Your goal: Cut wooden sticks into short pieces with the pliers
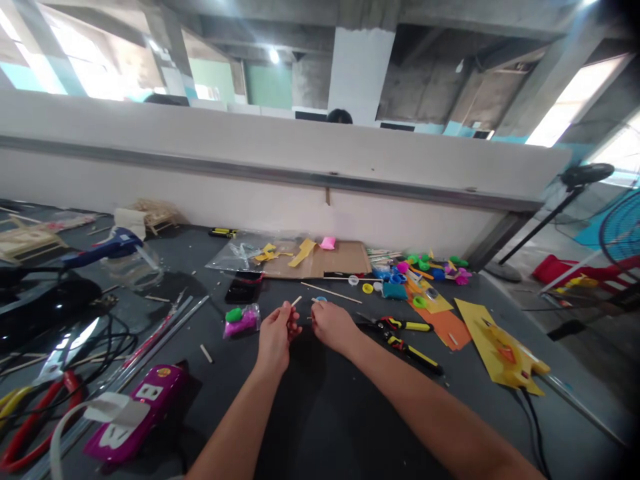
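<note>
My left hand (pixel 277 333) is closed, pinching a short thin wooden stick (pixel 297 301) that points up from its fingertips. Close beside it, my right hand (pixel 334 327) is curled with its fingers pressed together. A small pale tip shows at those fingers, but what they grip is mostly hidden. Just behind the right hand lies a blue round lid (pixel 321 299), partly covered. A longer wooden stick (pixel 333 292) rests beyond both hands. To the right are pliers (pixel 405 340) with black and yellow handles. A clear packet of purple and green clay (pixel 242 321) lies left of my left hand.
A purple power strip (pixel 145 410), red-handled scissors (pixel 50 400) and a blue glue gun (pixel 113 245) occupy the left. At right lie a yellow glue gun (pixel 515 353), orange paper (pixel 447 327) and colourful clay pieces (pixel 430 265). A white partition (pixel 250 143) borders the table's back.
</note>
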{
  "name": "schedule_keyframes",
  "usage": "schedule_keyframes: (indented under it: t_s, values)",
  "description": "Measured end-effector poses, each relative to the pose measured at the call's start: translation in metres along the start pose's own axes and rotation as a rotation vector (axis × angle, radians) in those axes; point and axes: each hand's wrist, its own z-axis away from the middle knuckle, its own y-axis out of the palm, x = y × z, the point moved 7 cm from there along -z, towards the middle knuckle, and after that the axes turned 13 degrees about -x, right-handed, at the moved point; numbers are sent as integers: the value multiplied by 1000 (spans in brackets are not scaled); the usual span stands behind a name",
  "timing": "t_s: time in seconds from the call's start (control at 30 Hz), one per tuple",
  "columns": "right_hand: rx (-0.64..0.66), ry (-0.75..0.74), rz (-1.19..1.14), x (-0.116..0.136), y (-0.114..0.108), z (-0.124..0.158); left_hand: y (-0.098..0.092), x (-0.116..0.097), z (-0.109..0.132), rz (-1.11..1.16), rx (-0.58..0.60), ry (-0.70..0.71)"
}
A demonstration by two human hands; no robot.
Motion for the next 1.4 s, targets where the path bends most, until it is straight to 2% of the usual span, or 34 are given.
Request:
schedule_keyframes:
  t_s: [0.07, 0.17, 0.23, 0.3, 0.47, 0.63, 0.73, 0.87, 0.97, 1.1, 1.27, 1.4]
  values:
    - [-111, 216, -269, -9, -5, 2, -1, 1, 1, -16, -28, 14]
    - [-221, 543, -866, -21, -1, 8, 6, 5, 8, -82, 13, 41]
    - [-226, 632, -1143, -20, 3, 9, 14, 9, 13, -144, 82, 61]
    - [-227, 649, -1254, -20, 3, 8, 19, 13, 17, -200, 140, 79]
    - [-189, 666, -1337, -24, 0, 8, 21, 17, 20, -268, 215, 66]
    - [-100, 771, -1514, -29, 3, 7, 28, 8, 28, -263, 303, 107]
    - [-57, 802, -1613, -29, 3, 6, 33, 0, 33, -305, 358, 215]
    - [13, 848, -1681, -24, 4, 8, 32, -10, 35, -427, 320, 410]
    - [50, 861, -1703, -21, 4, 9, 32, -13, 35, -451, 307, 455]
    - [-39, 822, -1621, -24, 2, 8, 30, -13, 34, -476, 284, 470]
    - [-204, 681, -1457, -26, -10, 4, 30, -13, 33, -500, 299, 489]
    - [-240, 625, -1372, -22, -16, 3, 28, -15, 31, -528, 256, 502]
